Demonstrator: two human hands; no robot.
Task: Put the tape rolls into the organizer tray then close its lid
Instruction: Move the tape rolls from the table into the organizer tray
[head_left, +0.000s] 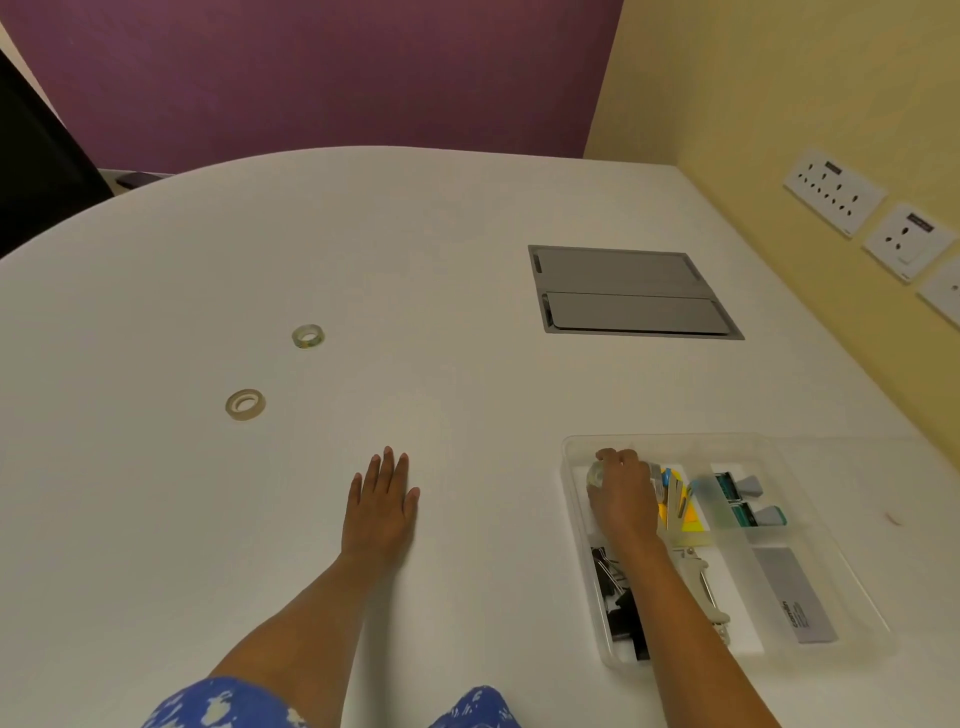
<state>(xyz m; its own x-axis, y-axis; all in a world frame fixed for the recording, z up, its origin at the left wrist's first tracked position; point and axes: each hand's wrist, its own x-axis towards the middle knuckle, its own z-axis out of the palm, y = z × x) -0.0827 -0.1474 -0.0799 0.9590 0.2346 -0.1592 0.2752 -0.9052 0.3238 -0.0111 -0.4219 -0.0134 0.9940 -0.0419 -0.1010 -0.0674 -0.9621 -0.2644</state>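
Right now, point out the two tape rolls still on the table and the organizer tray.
Far tape roll (308, 336), head view, on its top ring face.
Near tape roll (245, 404), head view, on its ring's near edge.
Organizer tray (570, 470), head view, on its clear left wall.

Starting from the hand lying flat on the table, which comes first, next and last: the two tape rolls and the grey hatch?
From the left hand:
1. Beige tape roll, up and to its left.
2. Clear tape roll, farther up, also left.
3. Grey hatch, far across on the right.
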